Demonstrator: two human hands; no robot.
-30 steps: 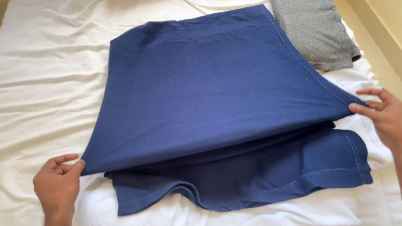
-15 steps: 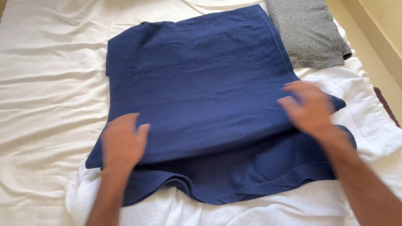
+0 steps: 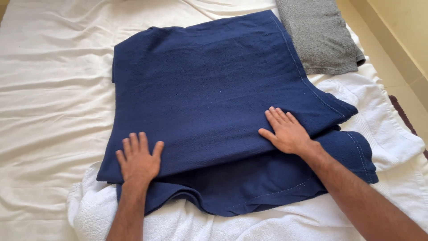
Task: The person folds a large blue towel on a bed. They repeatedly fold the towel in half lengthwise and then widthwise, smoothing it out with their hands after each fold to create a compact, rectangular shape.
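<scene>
A dark blue cloth (image 3: 214,98), folded over itself, lies spread on a bed. My left hand (image 3: 138,158) rests flat, fingers apart, on its near left part. My right hand (image 3: 285,131) presses flat on the near right part of the upper layer. The lower layer (image 3: 267,183) sticks out toward me beneath both hands. Neither hand grips anything.
A white towel (image 3: 383,129) lies under the blue cloth and shows at the right and near sides. A folded grey cloth (image 3: 321,35) sits at the far right. A cream bedsheet (image 3: 49,89) covers the left. Floor and a wall base (image 3: 401,49) run along the right.
My hands let go of the upper layer's corners and moved inward onto the cloth, now lying flat on it. The raised fold has dropped onto the lower layer.
</scene>
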